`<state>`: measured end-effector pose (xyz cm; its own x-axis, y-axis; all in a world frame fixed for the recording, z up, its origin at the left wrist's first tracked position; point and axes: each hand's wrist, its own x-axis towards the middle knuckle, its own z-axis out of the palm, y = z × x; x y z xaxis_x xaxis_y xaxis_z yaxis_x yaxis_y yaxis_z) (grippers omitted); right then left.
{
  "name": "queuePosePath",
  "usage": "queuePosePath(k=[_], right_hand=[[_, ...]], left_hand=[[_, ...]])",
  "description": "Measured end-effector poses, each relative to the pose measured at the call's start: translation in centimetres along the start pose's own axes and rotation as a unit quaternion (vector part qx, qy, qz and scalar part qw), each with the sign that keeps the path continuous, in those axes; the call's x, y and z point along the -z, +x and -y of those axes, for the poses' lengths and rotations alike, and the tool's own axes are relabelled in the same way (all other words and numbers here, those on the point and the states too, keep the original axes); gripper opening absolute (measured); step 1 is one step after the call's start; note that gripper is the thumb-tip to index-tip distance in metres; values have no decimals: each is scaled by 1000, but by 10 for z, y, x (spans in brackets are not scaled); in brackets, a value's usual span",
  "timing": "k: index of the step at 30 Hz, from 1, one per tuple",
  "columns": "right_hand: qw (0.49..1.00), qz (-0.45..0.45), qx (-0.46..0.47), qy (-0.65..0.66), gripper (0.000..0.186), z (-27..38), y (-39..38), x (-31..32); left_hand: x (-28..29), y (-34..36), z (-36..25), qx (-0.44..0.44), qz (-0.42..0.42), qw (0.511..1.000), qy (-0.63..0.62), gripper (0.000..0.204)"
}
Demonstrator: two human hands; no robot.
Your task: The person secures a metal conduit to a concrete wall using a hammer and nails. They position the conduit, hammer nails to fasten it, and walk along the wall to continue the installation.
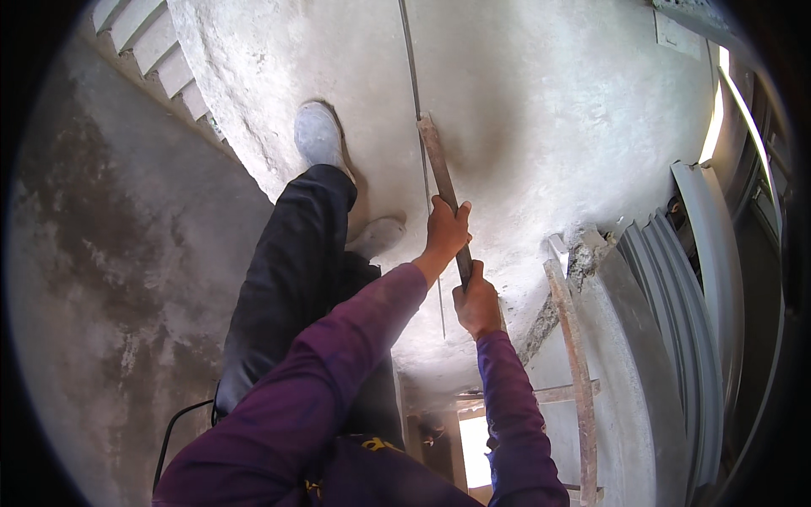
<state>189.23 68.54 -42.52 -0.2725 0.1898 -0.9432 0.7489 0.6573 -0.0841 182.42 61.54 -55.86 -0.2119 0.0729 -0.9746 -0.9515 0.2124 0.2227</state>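
Observation:
My left hand (448, 228) and, below it in the picture, my right hand (477, 300) are both closed around a long, rusty, worn bar (437, 152). The bar's far end is at a thin dark rod (410, 59) that stretches along the pale concrete floor (549, 101); whether they touch is hard to tell. My shoes (318, 131) stand to the left of the rod, the rear one partly hidden behind my arm and leg.
Concrete steps (156, 46) are at the upper left, beside a stained grey surface (110, 279). On the right are grey corrugated panels (684, 313), a broken concrete edge (587, 253) and a rusty strip (574, 355). A bright opening (475, 448) shows at the bottom.

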Motion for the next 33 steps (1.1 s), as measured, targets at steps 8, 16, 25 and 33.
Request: queuePosePath(k=[8,16,25,33], right_hand=[[999,-35,-3,11,42,-35,7,-38],[999,-24,29,10,42,-16,5,-19],[998,-18,38,52,42,3,-13,24],[997,37,-19,61,47,27,-12,93]], left_hand=[[-5,4,23,-22,37,999,-5,44],[44,63,45,-54,54,987,138,55],[164,132,-50,-236,-88,914,318,32],[173,128,-25,-212,-7,912,350,26]])
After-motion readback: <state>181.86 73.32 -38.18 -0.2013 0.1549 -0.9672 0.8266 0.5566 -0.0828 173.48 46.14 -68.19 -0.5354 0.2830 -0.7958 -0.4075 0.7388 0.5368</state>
